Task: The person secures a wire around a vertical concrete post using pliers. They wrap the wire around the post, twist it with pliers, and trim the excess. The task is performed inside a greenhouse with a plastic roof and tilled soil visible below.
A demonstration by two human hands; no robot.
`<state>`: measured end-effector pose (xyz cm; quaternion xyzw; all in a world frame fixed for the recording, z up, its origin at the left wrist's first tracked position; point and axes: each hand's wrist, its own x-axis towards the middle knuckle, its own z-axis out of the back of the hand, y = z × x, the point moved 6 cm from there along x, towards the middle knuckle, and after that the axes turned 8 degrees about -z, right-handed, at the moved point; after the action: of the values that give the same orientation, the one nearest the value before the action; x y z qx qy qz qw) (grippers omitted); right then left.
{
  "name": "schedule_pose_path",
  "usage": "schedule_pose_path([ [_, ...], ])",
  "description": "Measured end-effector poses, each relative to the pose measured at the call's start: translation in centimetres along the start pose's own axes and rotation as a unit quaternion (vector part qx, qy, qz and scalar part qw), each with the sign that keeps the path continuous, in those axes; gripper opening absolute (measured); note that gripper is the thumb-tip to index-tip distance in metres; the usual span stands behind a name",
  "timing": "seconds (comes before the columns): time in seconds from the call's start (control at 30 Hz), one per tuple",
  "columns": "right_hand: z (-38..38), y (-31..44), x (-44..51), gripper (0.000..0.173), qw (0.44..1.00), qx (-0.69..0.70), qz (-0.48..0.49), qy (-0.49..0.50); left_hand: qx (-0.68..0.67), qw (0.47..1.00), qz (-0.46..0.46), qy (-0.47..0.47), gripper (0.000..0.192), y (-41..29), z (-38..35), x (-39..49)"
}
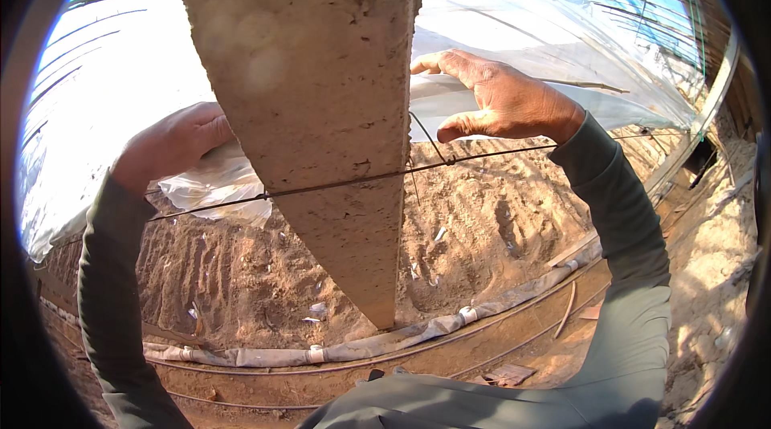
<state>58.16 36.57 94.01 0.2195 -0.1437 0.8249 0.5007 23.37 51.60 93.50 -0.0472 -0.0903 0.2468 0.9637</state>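
A rough concrete post [313, 98] rises right in front of me. My left hand [174, 143] is at its left edge, with the fingertips hidden by the post. Below that hand hangs a crumpled flap of clear plastic film [211, 191]. My right hand [506, 95] is raised on the other side, thumb and fingers apart, the fingertips near the post's edge. Nothing shows between its thumb and fingers. Behind both hands spreads translucent plastic sheeting [482, 25]. A thin dark wire [355, 180] crosses the post below hand height, with a twisted wire end [429, 137] tied to it.
Past the post lies dry, furrowed soil [482, 212] with small white scraps. A pale flat hose [397, 339] with white fittings runs along the post's foot. Thin pipes [361, 363] follow it on my side. A slanted wooden beam [717, 89] stands at the right.
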Motion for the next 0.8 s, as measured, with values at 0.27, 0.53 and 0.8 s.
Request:
schedule_pose_path([
  [0.27,-3.1,-0.3,2.7,0.052,0.985,0.112,-0.088,0.095,-0.118,0.992,-0.046,0.004,0.065,0.6,-0.2,-0.7],
  [0.53,-3.2,-3.5,2.5,0.050,0.904,0.183,-0.266,0.280,0.009,0.999,-0.042,-0.024,0.072,-0.5,-3.3,0.1],
  [0.8,-2.2,0.4,1.0,0.022,0.996,-0.076,-0.031,0.026,-0.175,0.974,-0.034,0.139,0.073,0.5,-2.0,1.6],
])
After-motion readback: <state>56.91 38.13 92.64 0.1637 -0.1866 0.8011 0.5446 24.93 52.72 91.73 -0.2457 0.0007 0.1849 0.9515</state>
